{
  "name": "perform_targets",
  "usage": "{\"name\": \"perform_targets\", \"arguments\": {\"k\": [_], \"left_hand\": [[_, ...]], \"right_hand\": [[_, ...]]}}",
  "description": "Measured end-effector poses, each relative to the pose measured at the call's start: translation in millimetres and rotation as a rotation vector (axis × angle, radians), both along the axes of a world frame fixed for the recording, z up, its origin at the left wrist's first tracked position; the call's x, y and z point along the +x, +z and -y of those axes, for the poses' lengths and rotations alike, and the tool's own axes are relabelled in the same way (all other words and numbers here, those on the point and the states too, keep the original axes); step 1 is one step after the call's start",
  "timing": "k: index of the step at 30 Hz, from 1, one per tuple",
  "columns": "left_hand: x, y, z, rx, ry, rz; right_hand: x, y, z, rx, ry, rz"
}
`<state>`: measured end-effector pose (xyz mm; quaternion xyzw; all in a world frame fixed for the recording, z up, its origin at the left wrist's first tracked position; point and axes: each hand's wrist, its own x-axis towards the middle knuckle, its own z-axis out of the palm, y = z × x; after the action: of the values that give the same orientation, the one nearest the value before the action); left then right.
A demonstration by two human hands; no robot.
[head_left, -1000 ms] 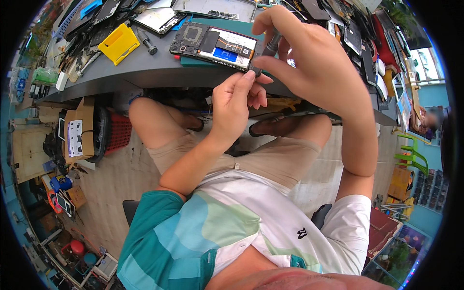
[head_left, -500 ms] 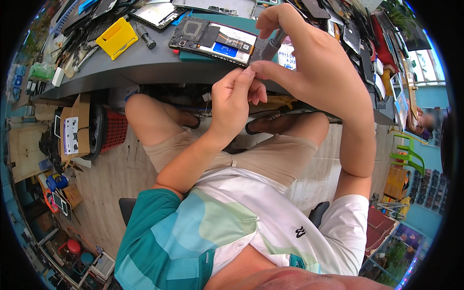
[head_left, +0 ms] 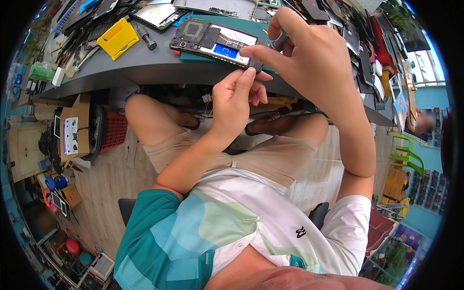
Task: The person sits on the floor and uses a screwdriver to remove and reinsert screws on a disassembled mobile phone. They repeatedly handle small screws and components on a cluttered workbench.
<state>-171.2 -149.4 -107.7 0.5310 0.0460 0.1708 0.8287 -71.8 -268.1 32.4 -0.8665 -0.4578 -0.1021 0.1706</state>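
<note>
An opened smartphone [head_left: 197, 38] lies on a teal mat [head_left: 246, 25] near the desk's front edge, its battery and flat cables bare. My left hand [head_left: 236, 99] is closed at the phone's near right corner, thumb and forefinger pinching its edge. My right hand [head_left: 314, 58] is over the phone's right end, thumb reaching across it. Tucked in the right hand's curled fingers is a grey screwdriver [head_left: 279, 40], mostly covered by them. The right hand and thumb hide part of the phone's right end.
Left of the phone are a yellow plastic holder [head_left: 117, 38] and a dark cylindrical tool [head_left: 147, 37]. Piles of phone parts [head_left: 92, 24] crowd the desk's far side and right end. Below the desk at left, a red basket [head_left: 114, 126] stands beside a cardboard box [head_left: 77, 130].
My right hand has moved left, bringing its thumb over the phone's right end. The screwdriver is now more covered by the fingers. My left hand has stayed at the phone's corner.
</note>
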Motion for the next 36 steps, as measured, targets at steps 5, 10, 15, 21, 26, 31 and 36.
{"name": "perform_targets", "arguments": {"k": [5, 10, 15, 21, 26, 31, 36], "left_hand": [[1, -2, 0, 0.008, 0.002, 0.018], [0, 0, 1, 0.0, 0.001, 0.013], [0, -3, 1, 0.0, 0.005, 0.019], [1, -5, 3, -0.005, 0.02, 0.036], [0, 0, 1, 0.012, 0.01, -0.025], [-2, -8, -12, 0.023, -0.105, -0.051], [-27, 45, -49, 0.374, -0.201, -0.058]], "right_hand": [[-4, 6, -1, 0.087, 0.147, -0.002], [-3, -4, -2, -0.001, -0.072, 0.018], [-4, -3, -3, 0.246, 0.195, -0.062], [-1, -3, 6, -0.018, 0.018, 0.045], [-7, 3, 2, 0.06, 0.094, -0.036], [9, -8, 25, 0.436, 0.053, -0.209], [51, -63, 78, 1.077, -0.147, -0.58]]}}
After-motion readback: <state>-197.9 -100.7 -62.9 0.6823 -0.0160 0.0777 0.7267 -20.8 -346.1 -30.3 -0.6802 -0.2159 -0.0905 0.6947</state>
